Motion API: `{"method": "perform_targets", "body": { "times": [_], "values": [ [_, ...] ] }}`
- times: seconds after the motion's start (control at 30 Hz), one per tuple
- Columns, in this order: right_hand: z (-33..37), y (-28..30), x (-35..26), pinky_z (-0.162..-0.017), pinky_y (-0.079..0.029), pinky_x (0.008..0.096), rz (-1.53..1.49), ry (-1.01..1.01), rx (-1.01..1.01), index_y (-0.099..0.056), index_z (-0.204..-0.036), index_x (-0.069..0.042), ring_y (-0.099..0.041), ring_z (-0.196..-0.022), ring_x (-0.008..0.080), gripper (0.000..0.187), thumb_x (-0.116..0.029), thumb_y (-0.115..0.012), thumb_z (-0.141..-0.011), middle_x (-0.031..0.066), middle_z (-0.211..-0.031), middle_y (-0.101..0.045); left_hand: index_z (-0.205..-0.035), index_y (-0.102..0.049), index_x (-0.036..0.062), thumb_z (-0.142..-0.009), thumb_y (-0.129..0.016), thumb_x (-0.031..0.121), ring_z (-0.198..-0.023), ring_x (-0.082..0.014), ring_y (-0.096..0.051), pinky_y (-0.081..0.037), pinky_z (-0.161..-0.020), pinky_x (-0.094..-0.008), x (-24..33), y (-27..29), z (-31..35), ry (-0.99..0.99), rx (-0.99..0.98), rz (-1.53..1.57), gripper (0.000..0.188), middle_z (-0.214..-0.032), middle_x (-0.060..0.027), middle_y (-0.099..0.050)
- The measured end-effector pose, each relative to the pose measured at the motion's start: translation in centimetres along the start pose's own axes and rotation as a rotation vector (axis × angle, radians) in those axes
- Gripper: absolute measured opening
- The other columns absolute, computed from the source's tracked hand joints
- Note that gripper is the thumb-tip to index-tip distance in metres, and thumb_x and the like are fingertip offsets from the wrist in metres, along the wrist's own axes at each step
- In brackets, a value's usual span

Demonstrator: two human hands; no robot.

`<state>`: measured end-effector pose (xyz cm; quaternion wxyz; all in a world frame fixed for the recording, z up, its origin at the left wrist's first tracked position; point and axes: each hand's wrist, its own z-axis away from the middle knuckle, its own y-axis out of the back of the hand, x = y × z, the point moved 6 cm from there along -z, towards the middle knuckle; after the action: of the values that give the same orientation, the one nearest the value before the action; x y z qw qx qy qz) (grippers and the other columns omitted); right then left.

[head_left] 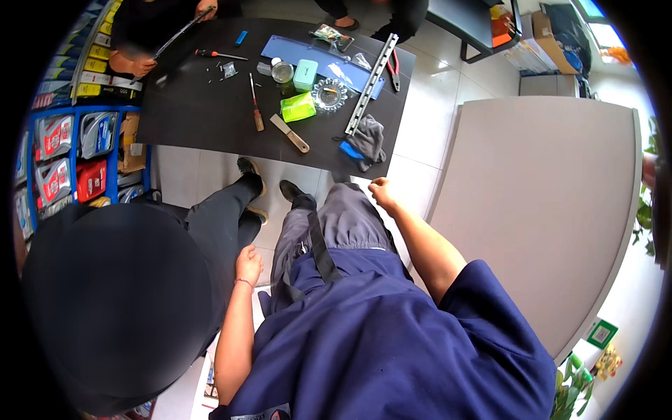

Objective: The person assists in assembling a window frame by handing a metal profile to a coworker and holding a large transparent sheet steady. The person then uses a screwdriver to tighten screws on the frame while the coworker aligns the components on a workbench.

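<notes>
Showing the stance: a person in a blue top and grey trousers stood before a low dark table, both arms hanging free.
Left hand: the left hand hung beside the left thigh, fingers curled loosely inward, holding nothing; a thin red band circled the wrist.
Right hand: the right hand rested at the right hip, closed into a loose fist, empty, just short of the table's near edge.
Nearest object: a grey glove lay on the table's near corner, just beyond the right hand and apart from it.
Table contents: a long perforated metal rail ran beside the glove; a glass ashtray, a yellow-green packet, a mint box, a wooden-handled scraper and a screwdriver lay further in.
Other people: a dark-clothed person stood at the left; another's hands held a thin strip at the table's far side.
Right side: a pale tabletop stood close by.
</notes>
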<state>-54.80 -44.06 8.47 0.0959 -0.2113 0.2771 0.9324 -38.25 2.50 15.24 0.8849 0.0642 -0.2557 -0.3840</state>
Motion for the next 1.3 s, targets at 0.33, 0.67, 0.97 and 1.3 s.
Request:
{"method": "perform_targets", "body": {
  "times": [0.33, 0.67, 0.97, 1.3],
  "values": [
    [-1.9, -1.5, -1.1, -0.081, -0.052, 0.0351, -0.007, 0.034, 0.093, -0.07, -0.105, 0.002, -0.068, -0.086, 0.0219, 0.033, -0.021, -0.065, -0.082, 0.0146, -0.094, -0.072, -0.13, -0.052, -0.0007, -0.088, -0.051, 0.004, -0.07, -0.0166, -0.063, -0.054, -0.058, -0.0311, -2.8, -0.7, 1.3, 0.059, -0.094, -0.073, 0.042, -0.089, -0.0101, -0.063],
    [-19.8, -2.3, -11.9, -0.102, -0.045, 0.0442, -0.051, -0.2, 0.374, -0.054, -0.126, 0.001, -0.056, -0.12, 0.0363, 0.065, -0.042, -0.071, -0.081, 0.0209, -0.128, -0.058, -0.13, -0.051, 0.0007, -0.094, -0.051, 0.004, -0.079, -0.017, -0.065, -0.054, -0.063, -0.0282, -0.5, -3.3, 4.6, 0.226, -0.062, -0.071, 0.036, -0.1, -0.0109, -0.062],
    [-23.5, -0.9, -12.0, -0.094, -0.05, 0.0441, -0.055, -0.379, 0.465, -0.052, -0.114, -0.002, -0.059, -0.113, 0.0344, 0.048, -0.028, -0.069, -0.077, 0.0198, -0.121, -0.059, -0.133, -0.05, 0.0011, -0.092, -0.049, 0.0, -0.086, -0.0171, -0.063, -0.053, -0.074, -0.0284, 8.4, -8.6, 2.6, 0.175, -0.153, -0.07, 0.041, -0.107, -0.0123, -0.061],
    [-6.2, 5.7, -16.6, -0.063, -0.053, 0.0295, -0.698, 0.115, 0.088, -0.055, -0.106, -0.004, -0.065, -0.07, 0.0138, 0.028, -0.016, -0.068, -0.086, 0.0078, -0.09, -0.068, -0.129, -0.053, -0.0007, -0.095, -0.056, 0.003, -0.104, -0.0172, -0.062, -0.05, -0.091, -0.03, 29.7, -12.8, 1.8, -0.522, -0.202, -0.286, 0.035, -0.112, -0.0109, -0.064]
  ]
}}
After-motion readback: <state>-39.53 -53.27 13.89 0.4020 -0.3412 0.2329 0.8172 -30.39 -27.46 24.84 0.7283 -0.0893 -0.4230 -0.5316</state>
